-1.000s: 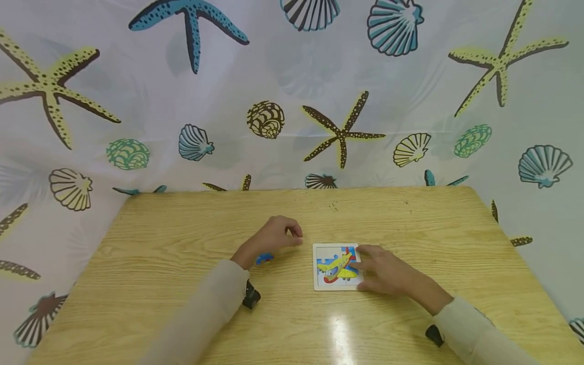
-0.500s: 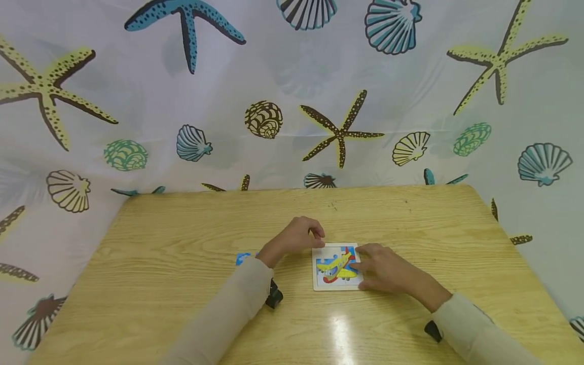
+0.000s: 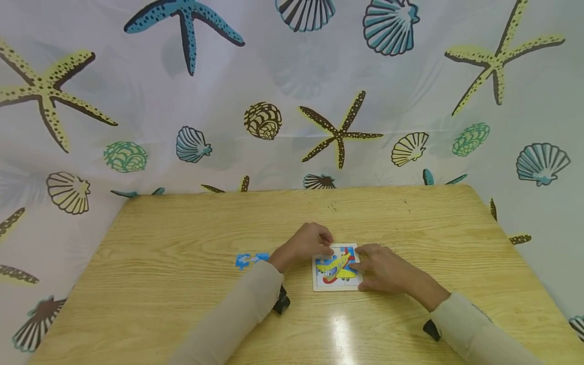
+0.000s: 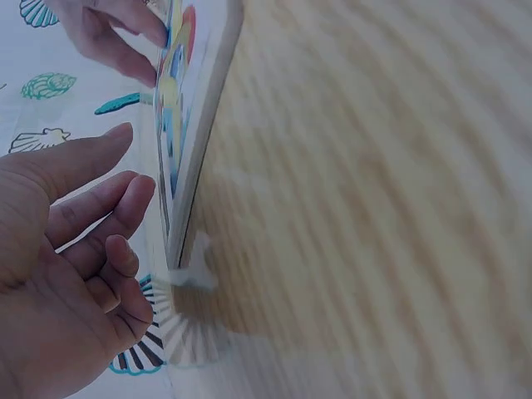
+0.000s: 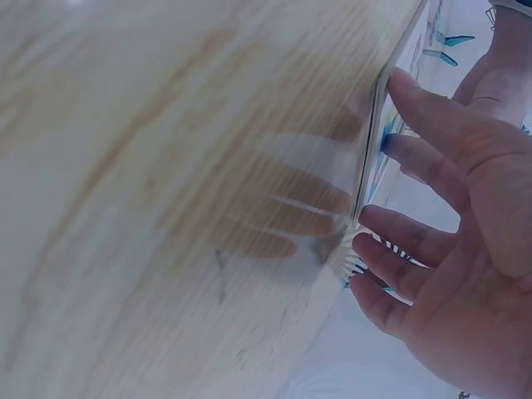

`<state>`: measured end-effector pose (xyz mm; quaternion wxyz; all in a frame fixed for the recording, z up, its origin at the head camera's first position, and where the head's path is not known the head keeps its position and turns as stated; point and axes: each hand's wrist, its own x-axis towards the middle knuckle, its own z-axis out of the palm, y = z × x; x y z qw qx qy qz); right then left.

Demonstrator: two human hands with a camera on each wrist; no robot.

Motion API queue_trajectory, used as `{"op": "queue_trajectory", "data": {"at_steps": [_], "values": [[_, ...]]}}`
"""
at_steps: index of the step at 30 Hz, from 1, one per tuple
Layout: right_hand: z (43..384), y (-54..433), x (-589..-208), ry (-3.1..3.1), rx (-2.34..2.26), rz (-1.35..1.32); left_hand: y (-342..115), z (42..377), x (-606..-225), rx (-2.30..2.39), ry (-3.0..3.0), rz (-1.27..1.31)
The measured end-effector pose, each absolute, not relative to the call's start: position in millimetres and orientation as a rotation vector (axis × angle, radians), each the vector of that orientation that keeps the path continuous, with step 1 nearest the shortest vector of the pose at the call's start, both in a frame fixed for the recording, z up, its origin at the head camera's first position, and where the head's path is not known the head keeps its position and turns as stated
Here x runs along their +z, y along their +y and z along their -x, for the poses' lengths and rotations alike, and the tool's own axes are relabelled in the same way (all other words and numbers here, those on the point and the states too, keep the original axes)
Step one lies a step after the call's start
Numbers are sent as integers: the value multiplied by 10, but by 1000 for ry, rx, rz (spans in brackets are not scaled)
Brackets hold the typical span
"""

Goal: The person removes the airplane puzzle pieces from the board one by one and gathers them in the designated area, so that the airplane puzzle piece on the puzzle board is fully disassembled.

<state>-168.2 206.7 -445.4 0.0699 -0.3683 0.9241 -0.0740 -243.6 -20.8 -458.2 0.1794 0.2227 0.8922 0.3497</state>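
Observation:
A jigsaw puzzle board (image 3: 336, 271) with a white frame and a yellow airplane picture lies flat on the table; white gaps show near its far left part. My left hand (image 3: 310, 241) hovers over the board's far left corner. In the left wrist view, thumb and fingers of my left hand (image 4: 75, 241) are loosely bent and apart, with no piece visible between them. My right hand (image 3: 388, 268) steadies the board's right side, one finger on the picture. From the right wrist view, the fingers of my right hand (image 5: 416, 158) look spread and fairly straight along the edge.
Loose blue puzzle pieces (image 3: 243, 261) lie on the wooden table (image 3: 182, 233) left of the board, partly hidden by my left sleeve (image 3: 237, 309). A cloth (image 3: 274, 76) with shells and starfish hangs behind the table.
My left hand has moved right, from left of the board to over its far left corner. More of the loose blue pieces shows now. My right hand stays on the board.

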Motion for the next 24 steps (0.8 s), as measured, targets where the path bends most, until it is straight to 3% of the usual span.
{"op": "queue_trajectory", "data": {"at_steps": [24], "values": [[1695, 2098, -4486, 2783, -203, 1145, 76, 2336, -4571, 842, 2564, -631]]}}
